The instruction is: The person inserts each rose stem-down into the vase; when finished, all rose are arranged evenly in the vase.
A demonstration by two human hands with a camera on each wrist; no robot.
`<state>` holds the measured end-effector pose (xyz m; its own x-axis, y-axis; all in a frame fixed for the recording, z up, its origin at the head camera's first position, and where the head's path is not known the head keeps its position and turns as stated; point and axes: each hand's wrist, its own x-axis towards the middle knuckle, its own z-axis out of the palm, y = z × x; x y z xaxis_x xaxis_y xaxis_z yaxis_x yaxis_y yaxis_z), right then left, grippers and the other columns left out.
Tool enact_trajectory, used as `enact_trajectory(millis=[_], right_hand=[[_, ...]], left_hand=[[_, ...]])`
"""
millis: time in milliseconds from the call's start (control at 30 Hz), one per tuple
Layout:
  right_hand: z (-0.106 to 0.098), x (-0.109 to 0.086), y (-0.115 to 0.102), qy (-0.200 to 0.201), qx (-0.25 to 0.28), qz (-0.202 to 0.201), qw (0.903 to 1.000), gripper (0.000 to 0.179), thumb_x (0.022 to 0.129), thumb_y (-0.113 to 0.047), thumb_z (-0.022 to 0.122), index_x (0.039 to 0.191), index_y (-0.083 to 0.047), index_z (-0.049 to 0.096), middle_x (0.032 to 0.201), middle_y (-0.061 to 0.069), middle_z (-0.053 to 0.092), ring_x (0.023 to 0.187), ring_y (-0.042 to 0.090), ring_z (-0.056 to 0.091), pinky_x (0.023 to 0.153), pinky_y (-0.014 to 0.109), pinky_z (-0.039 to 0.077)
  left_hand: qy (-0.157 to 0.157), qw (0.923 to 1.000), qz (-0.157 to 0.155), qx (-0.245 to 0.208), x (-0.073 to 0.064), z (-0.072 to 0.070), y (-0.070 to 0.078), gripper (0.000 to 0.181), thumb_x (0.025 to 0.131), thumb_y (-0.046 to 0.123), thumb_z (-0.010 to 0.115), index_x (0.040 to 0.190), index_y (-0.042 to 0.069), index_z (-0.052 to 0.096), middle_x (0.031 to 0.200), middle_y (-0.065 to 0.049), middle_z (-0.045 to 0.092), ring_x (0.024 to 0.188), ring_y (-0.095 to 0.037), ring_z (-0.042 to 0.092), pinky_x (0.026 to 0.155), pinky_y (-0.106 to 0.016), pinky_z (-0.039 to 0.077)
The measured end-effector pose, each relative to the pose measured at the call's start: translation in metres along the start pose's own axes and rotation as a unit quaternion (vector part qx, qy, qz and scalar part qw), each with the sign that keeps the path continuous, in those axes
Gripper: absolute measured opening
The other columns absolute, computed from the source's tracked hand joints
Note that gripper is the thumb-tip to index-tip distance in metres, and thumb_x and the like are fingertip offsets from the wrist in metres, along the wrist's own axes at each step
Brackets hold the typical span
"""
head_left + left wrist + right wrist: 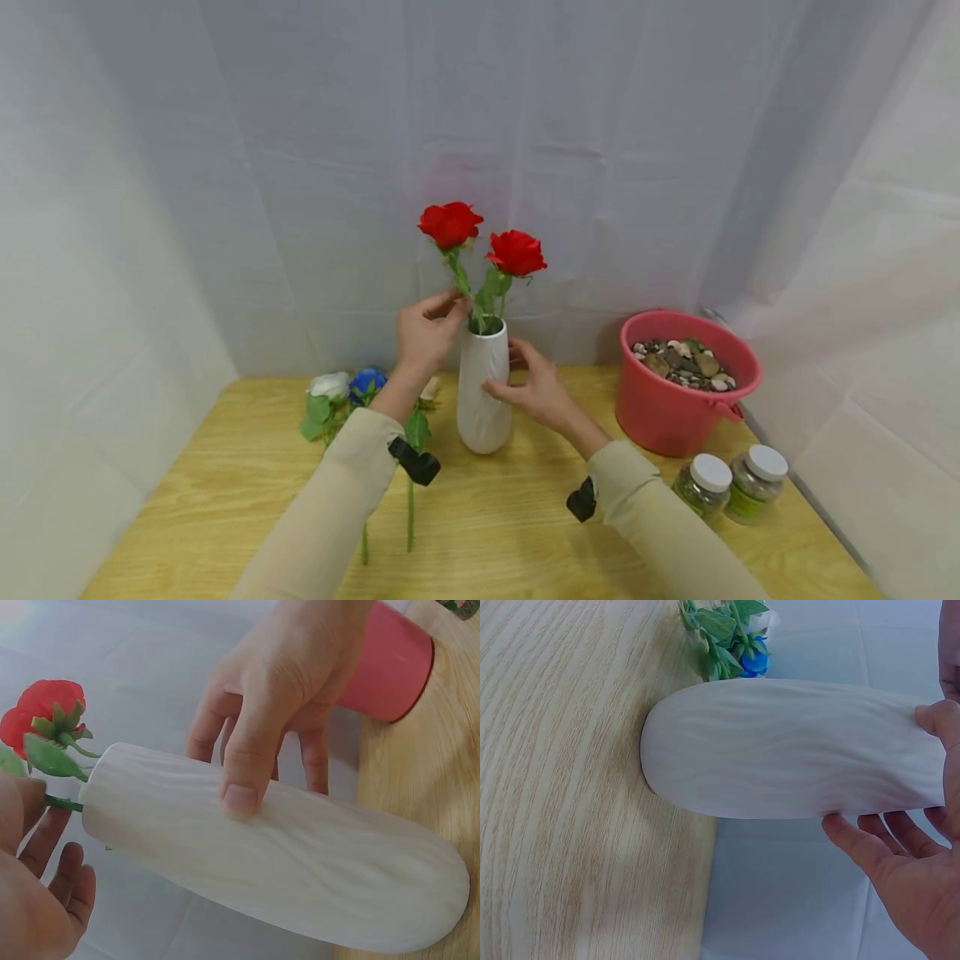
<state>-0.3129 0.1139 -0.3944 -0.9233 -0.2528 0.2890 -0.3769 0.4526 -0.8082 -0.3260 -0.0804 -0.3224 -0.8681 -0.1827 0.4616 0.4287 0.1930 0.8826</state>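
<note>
A tall white vase (483,392) with a wavy surface stands upright on the table. Two red roses rise from its mouth, the left rose (450,225) higher than the right rose (517,252). My left hand (423,337) is at the vase mouth, pinching a green stem (64,803) just above the rim between thumb and fingers. My right hand (542,390) holds the vase from the right side, thumb on the front and fingers around behind. In the right wrist view, the vase base (660,742) rests on the wood.
White, blue (367,385) and pale flowers lie left of the vase, partly behind my left arm. A pink bucket (660,417) of stones stands at the right, with two white-lidded jars (711,473) in front. White sheeting (322,208) surrounds the wooden table (217,492).
</note>
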Motion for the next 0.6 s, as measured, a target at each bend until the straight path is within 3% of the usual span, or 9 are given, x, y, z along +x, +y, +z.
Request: enact_trajectory(millis=[100,200,367,600], right_hand=[[-0.0004,-0.0007,-0.0002,-0.003,0.007,0.001,1.0,0.076,0.09,-0.024,0.086,0.154,-0.011,0.047,0.136,0.016,0.065,0.123,0.036,0.066,0.103,0.058,0.058],[-0.0006,-0.001,-0.0008,-0.003,0.008,0.0,1.0,0.076,0.091,-0.024,0.086,0.154,-0.01,0.047,0.136,0.016,0.065,0.122,0.036,0.066,0.103,0.058,0.058],[0.0004,-0.0007,-0.0003,0.002,0.005,-0.004,1.0,0.075,0.09,-0.024,0.086,0.153,-0.01,0.048,0.134,0.016,0.065,0.122,0.036,0.066,0.103,0.058,0.058],[0.0013,-0.0014,0.0012,0.006,-0.003,-0.008,0.9999,0.075,0.09,-0.025,0.086,0.153,-0.01,0.048,0.133,0.015,0.066,0.121,0.034,0.067,0.101,0.056,0.059]], left_hand=[[-0.02,0.9997,-0.007,0.01,-0.0013,-0.0004,-0.0008,0.024,0.092,0.011,0.079,0.113,-0.001,0.08,0.106,-0.024,0.079,0.1,-0.035,0.076,0.08,-0.029,0.063],[-0.046,0.9985,-0.018,0.021,-0.0026,-0.0014,-0.0012,0.025,0.092,0.013,0.08,0.112,-0.001,0.081,0.108,-0.023,0.079,0.106,-0.038,0.075,0.088,-0.047,0.064],[-0.086,0.9951,-0.014,0.047,-0.0038,-0.0034,-0.0053,0.023,0.09,0.013,0.078,0.105,-0.003,0.082,0.109,-0.021,0.079,0.11,-0.037,0.074,0.092,-0.049,0.063],[-0.086,0.9939,-0.038,0.058,-0.0053,-0.0054,-0.0063,0.026,0.089,0.017,0.079,0.107,-0.003,0.082,0.107,-0.021,0.08,0.104,-0.037,0.075,0.088,-0.043,0.063]])
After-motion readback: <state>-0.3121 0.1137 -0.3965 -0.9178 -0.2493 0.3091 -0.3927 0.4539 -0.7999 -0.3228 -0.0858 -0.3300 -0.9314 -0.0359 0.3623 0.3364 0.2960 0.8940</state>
